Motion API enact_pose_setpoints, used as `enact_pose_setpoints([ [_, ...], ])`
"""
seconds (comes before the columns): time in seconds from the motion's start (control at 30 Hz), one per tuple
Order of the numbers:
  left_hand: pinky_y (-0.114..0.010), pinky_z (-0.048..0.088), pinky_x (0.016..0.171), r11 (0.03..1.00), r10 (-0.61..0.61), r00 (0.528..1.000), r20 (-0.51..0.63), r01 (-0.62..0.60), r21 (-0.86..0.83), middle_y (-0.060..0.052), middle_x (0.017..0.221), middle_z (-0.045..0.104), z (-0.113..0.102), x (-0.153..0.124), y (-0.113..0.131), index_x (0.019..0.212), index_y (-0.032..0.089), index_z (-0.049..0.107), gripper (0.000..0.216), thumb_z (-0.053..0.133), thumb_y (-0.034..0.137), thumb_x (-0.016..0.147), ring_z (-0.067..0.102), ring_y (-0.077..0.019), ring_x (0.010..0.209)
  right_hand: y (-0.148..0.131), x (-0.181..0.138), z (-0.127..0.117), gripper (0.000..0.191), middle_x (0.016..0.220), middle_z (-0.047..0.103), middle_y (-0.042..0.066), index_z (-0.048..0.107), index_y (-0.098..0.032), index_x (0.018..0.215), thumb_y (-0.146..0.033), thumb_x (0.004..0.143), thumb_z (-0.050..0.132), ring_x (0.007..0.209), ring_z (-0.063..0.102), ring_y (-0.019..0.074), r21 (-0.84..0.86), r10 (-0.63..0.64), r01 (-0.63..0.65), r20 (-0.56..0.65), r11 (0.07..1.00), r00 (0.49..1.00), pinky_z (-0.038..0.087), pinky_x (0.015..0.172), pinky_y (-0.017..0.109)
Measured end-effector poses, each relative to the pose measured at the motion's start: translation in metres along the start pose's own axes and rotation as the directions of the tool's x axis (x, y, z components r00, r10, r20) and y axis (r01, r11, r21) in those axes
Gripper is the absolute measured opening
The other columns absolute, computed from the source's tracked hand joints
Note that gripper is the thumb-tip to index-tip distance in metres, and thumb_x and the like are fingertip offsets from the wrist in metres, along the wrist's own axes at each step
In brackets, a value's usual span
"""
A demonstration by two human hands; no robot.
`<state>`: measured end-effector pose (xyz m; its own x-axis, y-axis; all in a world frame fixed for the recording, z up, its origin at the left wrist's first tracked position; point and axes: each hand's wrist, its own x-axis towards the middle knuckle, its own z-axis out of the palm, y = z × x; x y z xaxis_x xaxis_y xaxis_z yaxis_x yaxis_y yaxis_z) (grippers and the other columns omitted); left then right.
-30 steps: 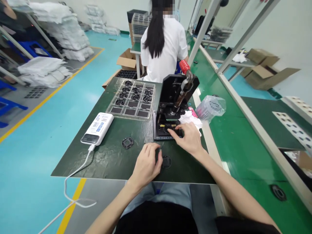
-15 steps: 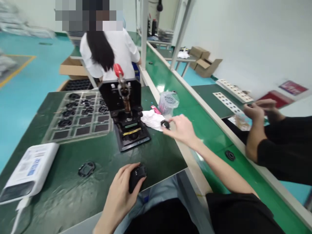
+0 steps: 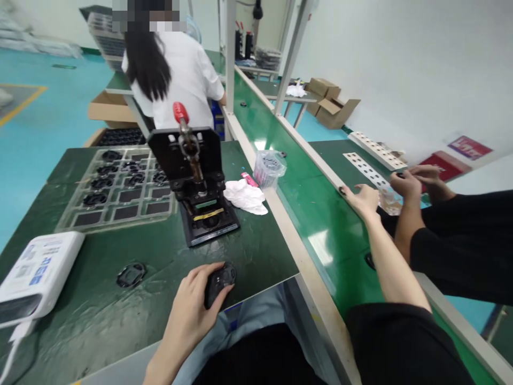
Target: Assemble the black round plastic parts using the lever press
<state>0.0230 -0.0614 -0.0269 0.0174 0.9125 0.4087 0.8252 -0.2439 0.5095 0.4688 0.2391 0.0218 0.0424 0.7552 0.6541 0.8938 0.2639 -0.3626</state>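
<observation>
My left hand (image 3: pixel 194 297) is wrapped round a black rounded plastic housing (image 3: pixel 221 280) at the table's front edge. My right arm reaches across the green conveyor belt (image 3: pixel 296 203). At the far rail of the belt, my right hand (image 3: pixel 364 200) pinches a small black round part (image 3: pixel 342 190) at its fingertips. A black ring-shaped part (image 3: pixel 131 275) lies flat on the table, left of my left hand. Beyond that hand stands a black clamp fixture (image 3: pixel 210 222) with a red-tipped lever (image 3: pixel 180 112), its hinged plate raised.
A clear tray (image 3: pixel 116 227) of black parts lies left of the fixture. A white cabled device (image 3: pixel 44 272) sits at the left. Near the belt are a white cloth (image 3: pixel 245 197) and plastic cup (image 3: pixel 270 168). A co-worker's hands (image 3: pixel 417 184) are at the right, a person in white (image 3: pixel 184 80) ahead.
My right hand has moved right with the small black part, from beside the white cloth to the belt's far rail. My left hand keeps its hold on the housing. The view has shifted slightly.
</observation>
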Motion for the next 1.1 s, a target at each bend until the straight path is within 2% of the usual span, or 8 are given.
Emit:
enact_pose_setpoints([
  [0.13,-0.041,0.060,0.089,0.999,-0.049,0.999,0.022,0.049,-0.005,-0.009,0.115,0.071,-0.003,0.002,0.005,0.128,0.023,0.054,0.033,0.060,0.040,0.100,0.069,-0.0263,0.107,-0.054,-0.030,-0.007,0.044,0.061,0.054,0.006,0.063,-0.022,0.072,-0.055,0.097,0.050,0.069,0.055,0.0249,0.100,-0.101,0.092,0.087,0.991,0.991,0.043,0.074,0.043],
  [0.27,-0.040,0.060,0.091,0.999,-0.050,0.998,0.023,0.050,0.012,-0.010,0.116,0.070,-0.002,0.005,0.004,0.131,0.020,0.050,0.037,0.062,0.034,0.099,0.066,-0.0267,0.111,-0.147,-0.079,-0.017,0.038,0.086,0.065,0.008,0.073,-0.023,0.101,-0.045,0.104,0.042,0.087,0.061,0.0245,0.287,-0.275,0.185,0.316,0.940,0.908,0.046,0.078,0.039],
  [0.43,-0.044,0.060,0.093,0.999,-0.038,0.998,0.058,0.039,-0.012,-0.012,0.123,0.069,-0.005,-0.001,0.004,0.139,0.018,0.044,0.049,0.066,0.030,0.097,0.063,-0.0288,0.113,-0.251,-0.108,0.007,0.038,0.072,0.056,0.001,0.074,-0.022,0.103,-0.046,0.105,0.046,0.060,0.051,0.0140,0.655,-0.393,-0.045,0.505,0.755,0.768,0.043,0.057,0.028],
  [0.53,-0.045,0.059,0.095,0.998,-0.041,0.998,0.054,0.043,-0.050,-0.012,0.126,0.068,-0.008,-0.006,0.004,0.142,0.019,0.042,0.052,0.066,0.029,0.097,0.062,-0.0291,0.115,-0.287,-0.109,0.046,0.040,0.082,0.067,0.004,0.073,-0.020,0.097,-0.051,0.103,0.049,0.068,0.060,0.0140,0.756,-0.459,-0.145,0.525,0.639,0.717,0.049,0.063,0.027],
  [0.63,-0.045,0.060,0.095,0.998,-0.034,0.999,0.035,0.036,-0.059,-0.012,0.125,0.068,-0.008,-0.008,0.004,0.143,0.019,0.041,0.051,0.064,0.026,0.098,0.062,-0.0289,0.114,-0.307,-0.109,0.083,0.039,0.097,0.073,0.008,0.074,-0.020,0.100,-0.051,0.102,0.051,0.084,0.067,0.0181,0.786,-0.511,-0.117,0.498,0.607,0.701,0.054,0.075,0.030],
  [0.73,-0.044,0.060,0.093,0.999,-0.021,0.999,0.025,0.022,-0.040,-0.013,0.123,0.068,-0.008,-0.008,0.003,0.142,0.017,0.042,0.049,0.062,0.024,0.098,0.062,-0.0290,0.112,-0.314,-0.110,0.104,0.034,0.095,0.076,0.008,0.076,-0.020,0.099,-0.044,0.101,0.052,0.077,0.066,0.0179,0.743,-0.507,-0.049,0.501,0.667,0.702,0.052,0.069,0.030],
  [0.9,-0.044,0.059,0.094,0.999,0.019,0.999,0.044,-0.017,-0.036,-0.013,0.125,0.067,-0.008,-0.001,0.001,0.140,0.015,0.043,0.046,0.061,0.023,0.098,0.062,-0.0289,0.111,-0.316,-0.114,0.110,0.026,0.092,0.077,0.007,0.078,-0.019,0.092,-0.031,0.099,0.056,0.066,0.061,0.0155,0.694,-0.518,0.082,0.449,0.716,0.728,0.049,0.065,0.029],
  [1.1,-0.043,0.060,0.092,0.998,0.037,0.997,0.066,-0.033,-0.058,-0.013,0.123,0.068,-0.009,0.004,-0.002,0.137,0.013,0.043,0.045,0.062,0.022,0.097,0.061,-0.0282,0.107,-0.322,-0.122,0.114,0.025,0.076,0.070,0.004,0.079,-0.019,0.091,-0.033,0.098,0.059,0.058,0.052,0.0135,0.691,-0.478,0.097,0.385,0.716,0.789,0.046,0.061,0.028],
])
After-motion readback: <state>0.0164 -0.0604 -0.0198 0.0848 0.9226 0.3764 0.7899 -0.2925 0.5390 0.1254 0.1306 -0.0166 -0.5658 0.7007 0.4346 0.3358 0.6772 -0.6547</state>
